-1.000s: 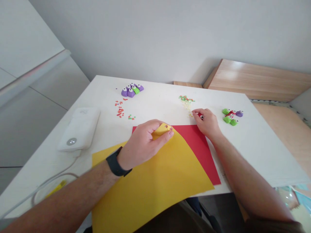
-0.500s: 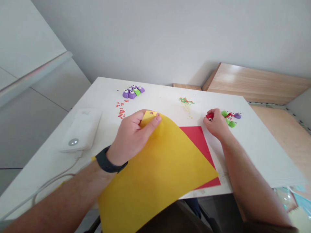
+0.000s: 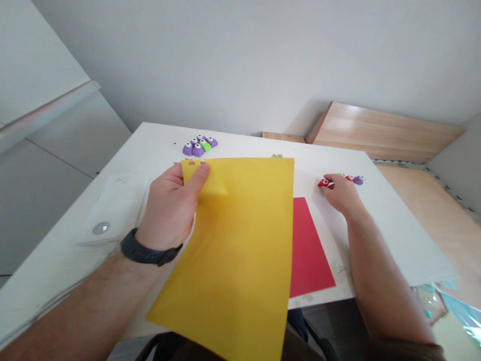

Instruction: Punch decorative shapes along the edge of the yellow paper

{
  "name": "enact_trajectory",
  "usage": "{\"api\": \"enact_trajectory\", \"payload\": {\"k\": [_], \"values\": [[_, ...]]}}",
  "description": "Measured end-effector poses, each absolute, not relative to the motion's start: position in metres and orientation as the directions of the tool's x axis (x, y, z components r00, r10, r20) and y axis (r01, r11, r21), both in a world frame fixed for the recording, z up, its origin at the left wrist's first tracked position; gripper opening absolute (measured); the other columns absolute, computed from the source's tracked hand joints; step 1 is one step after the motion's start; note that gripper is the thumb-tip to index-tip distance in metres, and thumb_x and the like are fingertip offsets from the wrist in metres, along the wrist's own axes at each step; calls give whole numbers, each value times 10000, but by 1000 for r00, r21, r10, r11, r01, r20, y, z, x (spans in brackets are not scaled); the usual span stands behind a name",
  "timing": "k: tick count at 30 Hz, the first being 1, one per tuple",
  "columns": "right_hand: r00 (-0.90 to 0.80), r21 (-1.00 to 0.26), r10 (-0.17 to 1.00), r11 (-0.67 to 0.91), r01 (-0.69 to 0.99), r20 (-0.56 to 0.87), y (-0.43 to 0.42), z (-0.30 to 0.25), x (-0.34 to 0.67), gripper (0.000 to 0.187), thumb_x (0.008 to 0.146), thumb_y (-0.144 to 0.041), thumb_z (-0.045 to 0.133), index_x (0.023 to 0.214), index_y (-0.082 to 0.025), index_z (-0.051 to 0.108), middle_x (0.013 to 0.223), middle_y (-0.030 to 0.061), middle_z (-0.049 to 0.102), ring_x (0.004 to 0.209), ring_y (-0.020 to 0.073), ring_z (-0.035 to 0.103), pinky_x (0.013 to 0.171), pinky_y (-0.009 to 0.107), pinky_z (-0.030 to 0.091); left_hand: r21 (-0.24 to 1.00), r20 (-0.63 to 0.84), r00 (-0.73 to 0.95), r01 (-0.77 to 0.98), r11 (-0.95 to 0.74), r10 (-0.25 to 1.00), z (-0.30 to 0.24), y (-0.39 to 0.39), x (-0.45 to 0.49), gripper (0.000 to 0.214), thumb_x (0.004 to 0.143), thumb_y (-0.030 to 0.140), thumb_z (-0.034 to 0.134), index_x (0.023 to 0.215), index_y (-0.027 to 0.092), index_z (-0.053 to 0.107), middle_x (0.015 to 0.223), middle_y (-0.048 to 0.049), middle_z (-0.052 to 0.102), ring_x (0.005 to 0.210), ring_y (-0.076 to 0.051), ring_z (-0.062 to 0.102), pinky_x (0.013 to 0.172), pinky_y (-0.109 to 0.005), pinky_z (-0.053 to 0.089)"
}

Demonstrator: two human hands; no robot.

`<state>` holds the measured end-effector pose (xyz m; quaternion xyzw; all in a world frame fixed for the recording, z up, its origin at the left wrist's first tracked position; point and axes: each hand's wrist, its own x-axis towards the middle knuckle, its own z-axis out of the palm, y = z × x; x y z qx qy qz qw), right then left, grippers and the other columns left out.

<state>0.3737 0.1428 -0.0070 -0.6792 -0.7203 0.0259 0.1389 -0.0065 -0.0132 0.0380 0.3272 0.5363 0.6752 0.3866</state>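
My left hand [image 3: 171,200] pinches the upper left corner of a yellow paper sheet [image 3: 244,240]. Small cut-out holes show along that corner, by my thumb. The sheet hangs in front of me, past the table's front edge, and covers part of a red sheet [image 3: 312,250] lying on the table. On the right, the fingers of my right hand [image 3: 341,193] are closed round a small red craft punch [image 3: 322,183] with an eye-like white button, low over the table. Just behind that hand stand a purple punch [image 3: 358,180] and other punches, partly hidden.
Several purple punches and a green one [image 3: 205,145] stand grouped at the back of the white table [image 3: 240,145]. Green paper bits [image 3: 277,156] peek over the yellow sheet. A white box-like device [image 3: 112,205] lies left; a wooden board [image 3: 387,125] stands back right.
My left hand has moved left, and the yellow sheet now hangs straighter, hiding most of the loose paper bits. My right hand still holds the red punch, its grip slightly changed. The view has shifted slightly.
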Motion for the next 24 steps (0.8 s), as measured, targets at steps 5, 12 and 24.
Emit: {"api": "enact_trajectory", "payload": {"k": [5,12,24], "values": [[-26,-200,992,50,978,120,141,-6,372,413,879,-338,642,1256,-206,744,1152,136,784,1006,321,724,930,462,541,969,-36,-412,-237,-69,911,33,-12,-6,357,915,421,757,1169,170,739,1024,-63,791,793,-191,707,766,-356,601],[6,-197,970,43,979,244,141,-8,377,397,875,-368,669,1194,-149,758,1173,197,728,1050,347,688,971,519,527,966,-138,-236,-246,78,962,26,-18,-6,369,914,404,745,1203,175,725,996,-62,782,740,-182,695,648,-293,556],[-197,-851,947,314,420,252,93,8,315,620,993,-725,438,1201,-215,724,855,58,698,712,188,624,650,328,515,952,-131,-205,-299,66,970,23,-19,6,269,872,382,762,1070,203,721,979,-38,777,809,-205,719,715,-312,571]]}}
